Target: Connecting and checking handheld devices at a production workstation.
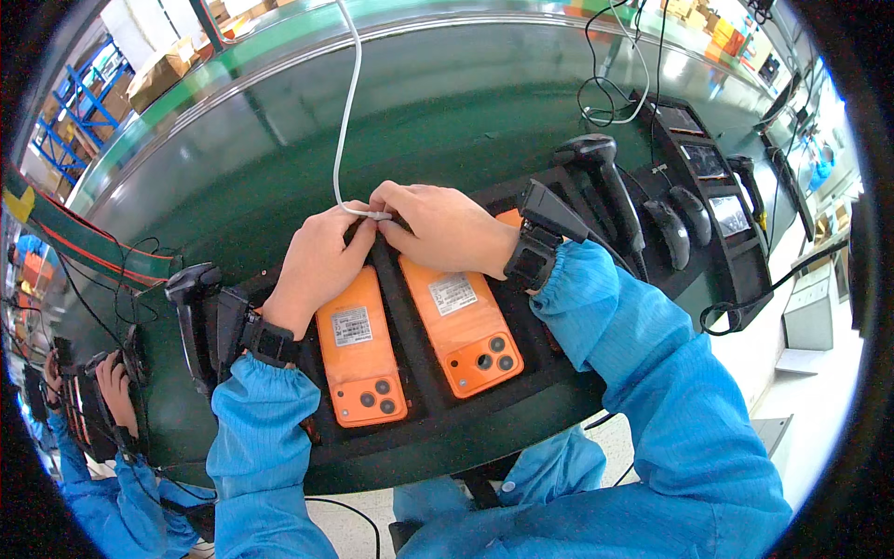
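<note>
My left hand (pixel 326 250) and my right hand (pixel 445 225) meet over the far ends of two orange phones. Between their fingertips is the end of a white cable (pixel 348 121), with its plug (pixel 377 215) pinched from both sides. The plug's tip is hidden by my right fingers. Camera side up, the left phone (pixel 352 363) and the right phone (pixel 468 321) lie side by side in a black tray (pixel 433 410). Each bears a white label and a clear film. Part of another orange phone (pixel 509 217) shows beyond my right wrist.
Handheld black scanners stand at left (pixel 193 317) and right (pixel 605 186). Grey curved devices (pixel 667 233) and a black rack (pixel 745 270) with small screens are farther right. A co-worker's hand (pixel 116 391) is at far left. Loose cables (pixel 610 102) lie on the green bench (pixel 270 130).
</note>
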### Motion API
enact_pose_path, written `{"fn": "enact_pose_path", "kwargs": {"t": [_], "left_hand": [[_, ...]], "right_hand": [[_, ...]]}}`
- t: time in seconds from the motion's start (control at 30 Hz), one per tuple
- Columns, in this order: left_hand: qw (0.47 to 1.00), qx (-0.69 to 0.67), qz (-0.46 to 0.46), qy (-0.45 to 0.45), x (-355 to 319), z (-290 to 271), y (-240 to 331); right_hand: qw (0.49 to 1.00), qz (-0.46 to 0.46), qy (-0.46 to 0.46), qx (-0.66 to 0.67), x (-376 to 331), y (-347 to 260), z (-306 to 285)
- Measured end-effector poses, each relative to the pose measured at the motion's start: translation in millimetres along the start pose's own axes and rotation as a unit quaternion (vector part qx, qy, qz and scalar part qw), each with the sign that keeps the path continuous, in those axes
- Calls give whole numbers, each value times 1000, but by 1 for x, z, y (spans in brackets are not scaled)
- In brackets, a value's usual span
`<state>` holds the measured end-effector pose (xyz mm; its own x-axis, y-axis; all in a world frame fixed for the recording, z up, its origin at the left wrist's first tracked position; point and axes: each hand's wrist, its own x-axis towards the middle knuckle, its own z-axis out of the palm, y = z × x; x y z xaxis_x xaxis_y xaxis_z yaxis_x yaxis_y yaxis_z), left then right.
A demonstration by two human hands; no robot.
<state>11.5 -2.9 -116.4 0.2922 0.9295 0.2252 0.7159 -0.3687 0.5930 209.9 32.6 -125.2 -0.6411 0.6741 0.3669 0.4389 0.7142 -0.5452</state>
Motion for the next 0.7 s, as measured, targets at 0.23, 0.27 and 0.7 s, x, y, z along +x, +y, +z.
{"fn": "enact_pose_path", "kwargs": {"t": [0.23, 0.27, 0.7], "left_hand": [[1000, 7, 3, 0, 0, 1, -1], [1000, 2, 5, 1, 0, 1, -1], [1000, -5, 3, 2, -1, 1, -1]], "right_hand": [[1000, -5, 7, 0, -1, 2, 2], [1000, -3, 6, -1, -1, 2, 2], [1000, 1, 0, -7, -1, 1, 1]]}}
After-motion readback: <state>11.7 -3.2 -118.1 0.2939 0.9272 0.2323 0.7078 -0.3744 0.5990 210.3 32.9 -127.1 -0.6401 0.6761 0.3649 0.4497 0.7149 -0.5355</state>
